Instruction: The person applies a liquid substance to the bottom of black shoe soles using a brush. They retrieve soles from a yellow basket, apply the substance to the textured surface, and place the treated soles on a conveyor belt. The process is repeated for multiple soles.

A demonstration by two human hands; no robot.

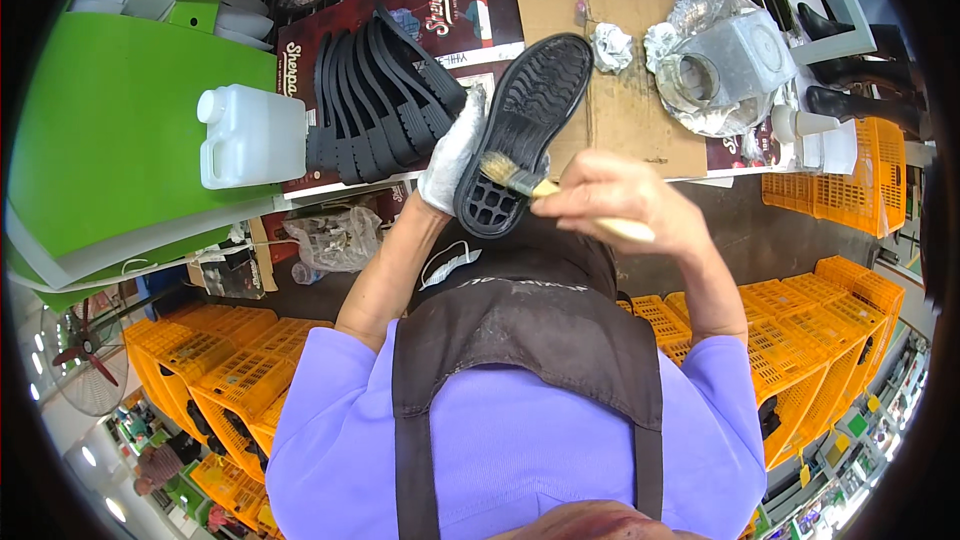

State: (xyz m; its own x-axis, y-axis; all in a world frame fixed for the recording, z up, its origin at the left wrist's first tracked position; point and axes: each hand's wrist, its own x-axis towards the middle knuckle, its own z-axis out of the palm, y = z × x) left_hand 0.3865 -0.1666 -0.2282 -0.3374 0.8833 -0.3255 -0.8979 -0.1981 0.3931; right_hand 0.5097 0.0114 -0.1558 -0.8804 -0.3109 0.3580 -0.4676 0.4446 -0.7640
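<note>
Head view, clock positions read from the middle of the held sole. Right hand (635, 198) at 4 o'clock: back of the hand up, fingers closed in a pinch on the pale handle of a brush (522, 180) close to its metal collar; handle tail runs out below the palm. Bristles lie over the heel grid; firmness of contact cannot be judged.

Left hand (452, 162), in a white glove, at 8–9 o'clock: gripping the black sole (540, 90) by its outer edge, thumb side laid along the rim, other fingers mostly hidden by it. Sole is tread up, toe toward 1 o'clock, heel toward 7, in front of the near edge of the table (325, 190).

Left forearm rises from 7–8 o'clock, nearly straight to the wrist. Right forearm comes up from 4 o'clock, wrist bent inward across the body.

Farther out: row of black soles (385, 105) leaning together at 9–10; white jug (260, 135) at 9; crumpled white wad (612, 48) at 1–2, on brown cardboard (640, 110); clear plastic container (755, 52) at 2–3; orange crates (835, 175) at 3–4, more at 4–5 and 8.
</note>
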